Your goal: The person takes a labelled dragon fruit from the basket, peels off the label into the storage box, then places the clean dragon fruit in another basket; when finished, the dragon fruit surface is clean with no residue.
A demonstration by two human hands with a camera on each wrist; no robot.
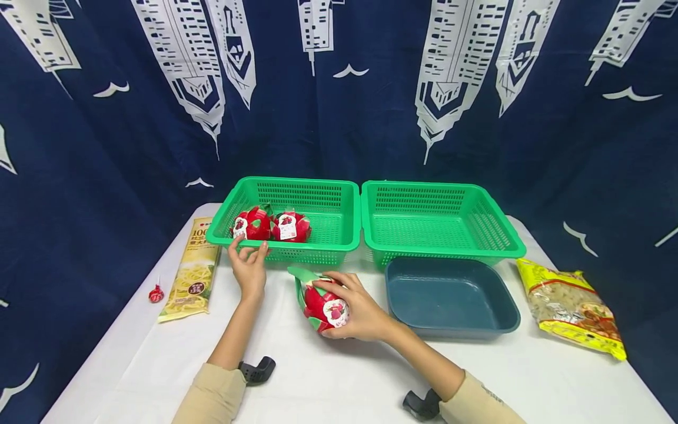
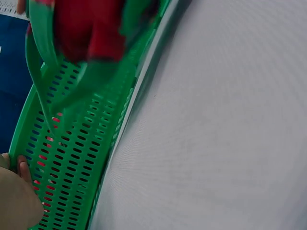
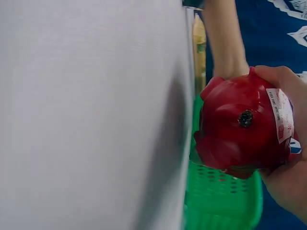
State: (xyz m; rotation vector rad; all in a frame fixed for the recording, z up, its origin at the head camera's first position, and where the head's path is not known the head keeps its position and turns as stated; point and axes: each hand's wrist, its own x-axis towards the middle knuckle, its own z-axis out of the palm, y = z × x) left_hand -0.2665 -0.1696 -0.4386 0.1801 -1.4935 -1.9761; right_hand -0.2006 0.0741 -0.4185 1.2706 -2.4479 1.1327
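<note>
My right hand grips a red dragon fruit with green leaf tips and a white label. It is held over the table, in front of the left green basket. In the right wrist view the dark stem end of that dragon fruit faces the camera, with fingers wrapped around its side. My left hand holds the front rim of the left basket near its left corner. Behind that rim, two labelled dragon fruits, a left one and a right one, lie side by side.
A second green basket adjoins the first on the right. In front of it stands a dark blue tray. A yellow food bag lies far right. At left are a noodle packet and a red-wrapped lollipop.
</note>
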